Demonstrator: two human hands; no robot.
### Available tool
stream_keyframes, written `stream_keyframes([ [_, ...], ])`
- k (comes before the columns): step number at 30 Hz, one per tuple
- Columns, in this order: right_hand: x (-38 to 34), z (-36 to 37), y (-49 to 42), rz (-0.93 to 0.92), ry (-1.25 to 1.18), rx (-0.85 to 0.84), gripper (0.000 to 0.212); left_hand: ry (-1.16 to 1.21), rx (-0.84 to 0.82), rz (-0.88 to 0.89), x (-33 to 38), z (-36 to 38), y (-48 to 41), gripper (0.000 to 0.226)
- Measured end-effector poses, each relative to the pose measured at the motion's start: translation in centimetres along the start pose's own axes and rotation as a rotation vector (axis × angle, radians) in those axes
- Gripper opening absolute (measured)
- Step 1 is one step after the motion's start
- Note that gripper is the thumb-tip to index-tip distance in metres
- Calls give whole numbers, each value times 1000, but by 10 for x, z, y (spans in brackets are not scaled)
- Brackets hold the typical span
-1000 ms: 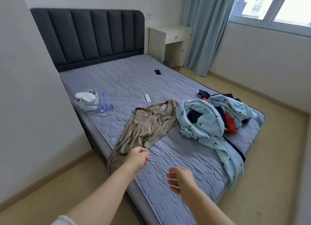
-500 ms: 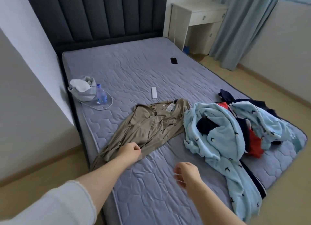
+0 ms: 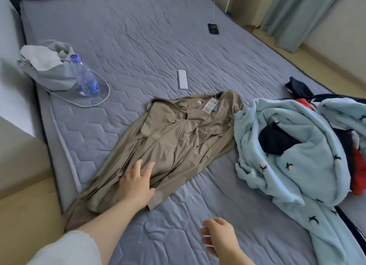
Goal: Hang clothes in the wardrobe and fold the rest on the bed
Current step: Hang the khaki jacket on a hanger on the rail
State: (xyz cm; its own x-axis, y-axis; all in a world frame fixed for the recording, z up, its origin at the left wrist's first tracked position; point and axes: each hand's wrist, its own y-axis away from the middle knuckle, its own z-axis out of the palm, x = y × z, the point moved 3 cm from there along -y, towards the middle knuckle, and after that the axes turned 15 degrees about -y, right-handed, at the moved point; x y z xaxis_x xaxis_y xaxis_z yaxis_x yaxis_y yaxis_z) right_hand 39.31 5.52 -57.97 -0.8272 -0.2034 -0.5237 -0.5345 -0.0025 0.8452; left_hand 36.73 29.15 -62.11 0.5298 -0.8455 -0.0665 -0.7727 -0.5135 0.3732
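Observation:
A beige garment (image 3: pixel 178 138) with a paper tag at its collar lies spread on the grey quilted mattress (image 3: pixel 138 37), its lower end hanging over the near left edge. My left hand (image 3: pixel 136 183) rests flat on its lower part, fingers spread, gripping nothing. My right hand (image 3: pixel 216 237) hovers above the bare mattress near the front, fingers loosely curled and empty. To the right lies a heap of clothes: a light blue fleece robe (image 3: pixel 293 161) wrapped around dark navy (image 3: pixel 275 140) and red (image 3: pixel 358 171) items.
A grey bag (image 3: pixel 49 72) and a water bottle (image 3: pixel 85 76) stand at the mattress's left edge, with a cord looped around them. A white remote (image 3: pixel 182 79) and a black phone (image 3: pixel 213 28) on a cable lie farther back. Curtains (image 3: pixel 301 13) hang at the back right.
My view has moved in closer over the bed. My left hand went from a closed grip at the garment's hem to lying open and flat on the fabric. My right hand stayed low in front.

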Motion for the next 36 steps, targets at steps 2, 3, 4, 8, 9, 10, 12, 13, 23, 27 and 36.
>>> stream_keyframes([
  [2, 10, 11, -26, 9, -17, 26, 14, -66, -2, 45, 3, 24, -22, 78],
  [3, 16, 16, -35, 24, -27, 31, 13, -83, -11, 63, 3, 33, -30, 77],
  [4, 23, 21, -40, 38, -40, 31, 13, -76, -30, 71, 1, 40, -36, 76],
  [8, 42, 36, -50, 77, -59, 57, 12, 88, -142, 62, -7, 52, -39, 58],
  [9, 43, 40, -50, 86, -61, 71, 10, 163, -172, 91, -6, 51, -32, 52],
  [10, 42, 46, -49, 91, -86, 81, 9, 237, -189, 143, -5, 50, -22, 45],
  [12, 35, 60, -46, 94, -133, 62, 12, 316, -222, 302, -3, 43, 7, 33],
  [13, 32, 66, -45, 89, -149, 33, 15, 328, -270, 401, -1, 40, 25, 30],
  [23, 42, 72, -17, -164, 78, -95, 36, 1109, -458, 5, -22, 44, 73, 24],
  [27, 120, 77, 13, 170, 426, -407, 34, 1239, -447, -375, -18, 65, 66, 77],
  [36, 108, 43, -5, 83, 182, -20, 34, 743, -674, -284, -4, 91, 100, 33],
])
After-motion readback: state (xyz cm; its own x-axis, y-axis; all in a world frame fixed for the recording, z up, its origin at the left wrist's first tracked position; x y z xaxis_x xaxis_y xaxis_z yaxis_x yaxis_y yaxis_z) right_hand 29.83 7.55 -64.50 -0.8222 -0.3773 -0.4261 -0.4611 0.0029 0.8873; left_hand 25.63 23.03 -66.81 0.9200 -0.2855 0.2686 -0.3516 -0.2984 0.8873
